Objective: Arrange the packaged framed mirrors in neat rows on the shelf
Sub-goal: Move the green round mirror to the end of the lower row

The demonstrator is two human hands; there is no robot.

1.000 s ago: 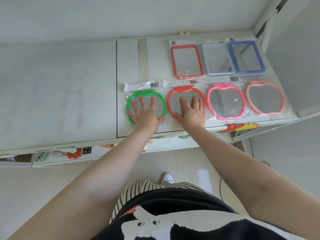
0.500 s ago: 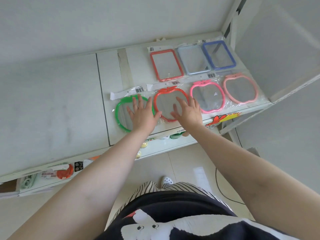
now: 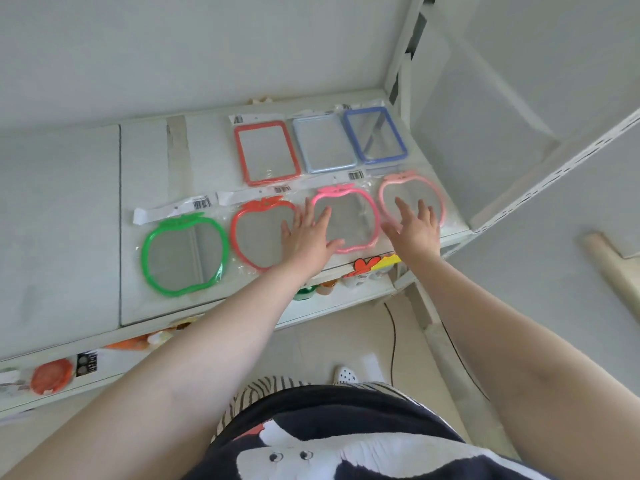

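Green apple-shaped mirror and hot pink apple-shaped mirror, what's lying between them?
The red apple-shaped mirror, in its clear packet; the head view shows it.

White shelf [image 3: 145, 161], four apple-shaped mirrors [image 3: 185, 254], three rectangular mirrors [image 3: 266, 152]

Seven packaged mirrors lie flat on the white shelf [image 3: 149, 174] in clear bags. Near row, left to right: a green apple-shaped mirror [image 3: 183, 254] set slightly apart and tilted, a red apple-shaped mirror [image 3: 258, 233], a hot-pink apple-shaped mirror [image 3: 349, 216] and a pale pink apple-shaped mirror [image 3: 408, 199]. Far row, left to right: a red rectangular mirror [image 3: 266, 152], a light blue rectangular mirror [image 3: 323, 143] and a dark blue rectangular mirror [image 3: 374, 135], side by side, with barcode header cards at their far ends.
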